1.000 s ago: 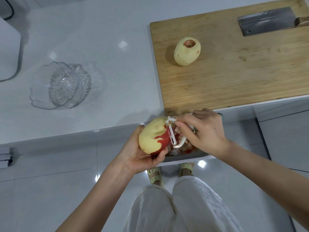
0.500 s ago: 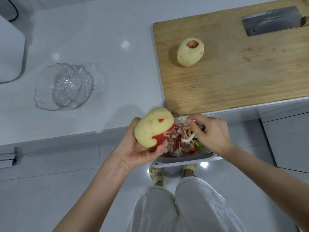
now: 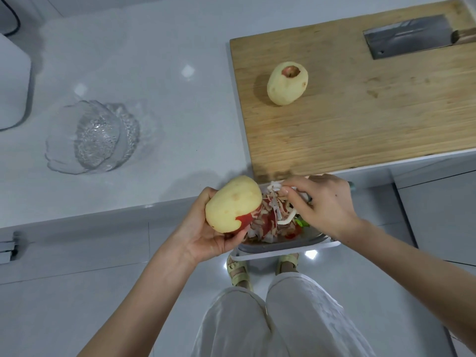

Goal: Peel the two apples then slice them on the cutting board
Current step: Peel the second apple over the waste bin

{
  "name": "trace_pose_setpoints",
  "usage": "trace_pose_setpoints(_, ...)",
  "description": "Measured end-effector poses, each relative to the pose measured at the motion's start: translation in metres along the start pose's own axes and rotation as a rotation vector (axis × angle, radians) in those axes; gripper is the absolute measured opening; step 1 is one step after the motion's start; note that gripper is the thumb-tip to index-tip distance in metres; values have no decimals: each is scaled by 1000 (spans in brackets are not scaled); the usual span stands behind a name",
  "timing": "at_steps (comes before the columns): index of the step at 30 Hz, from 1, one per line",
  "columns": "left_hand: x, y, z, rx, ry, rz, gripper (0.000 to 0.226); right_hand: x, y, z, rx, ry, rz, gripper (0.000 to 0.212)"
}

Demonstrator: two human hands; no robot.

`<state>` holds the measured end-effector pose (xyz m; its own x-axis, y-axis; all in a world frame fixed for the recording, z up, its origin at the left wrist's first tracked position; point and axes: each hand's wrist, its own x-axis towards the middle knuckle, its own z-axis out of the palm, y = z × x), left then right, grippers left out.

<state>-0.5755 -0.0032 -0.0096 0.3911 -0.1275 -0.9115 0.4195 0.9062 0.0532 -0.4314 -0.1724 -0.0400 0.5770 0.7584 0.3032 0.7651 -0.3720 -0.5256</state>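
Note:
My left hand point(image 3: 203, 233) grips a mostly peeled apple point(image 3: 231, 203) in front of the counter edge; a patch of red skin shows at its lower right. My right hand point(image 3: 322, 204) holds a white peeler point(image 3: 279, 202), a little to the right of the apple and apart from it, over a bin full of peels point(image 3: 270, 222). A fully peeled apple point(image 3: 287, 83) stands on the wooden cutting board point(image 3: 360, 119). A cleaver point(image 3: 409, 36) lies at the board's far right.
A clear glass bowl point(image 3: 92, 136) sits on the white counter point(image 3: 154, 86) to the left. A white appliance point(image 3: 10, 83) stands at the far left edge. The waste bin's rim point(image 3: 286, 249) juts out below the counter, above my feet.
The peeler has come off the apple and moved right, over the bin. My left hand has turned the apple, so less red skin shows.

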Motion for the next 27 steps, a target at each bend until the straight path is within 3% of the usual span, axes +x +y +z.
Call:
trace_pose_setpoints(6, 10, -5, -3, 38, 15, -59, 55, 8, -37, -5, -7, 115, -124, 20)
trace_pose_setpoints(11, 14, -14, 0, 10, 14, -74, 59, 4, -51, 12, -153, 121, -207, 25)
trace_pose_setpoints(19, 9, -21, 3, -23, -41, -161, 53, -3, -38, 11, -35, 150, -187, 24)
trace_pose_setpoints(27, 7, -13, -5, -136, -212, -253, 78, -22, 0, 24, -27, 67, -59, 22)
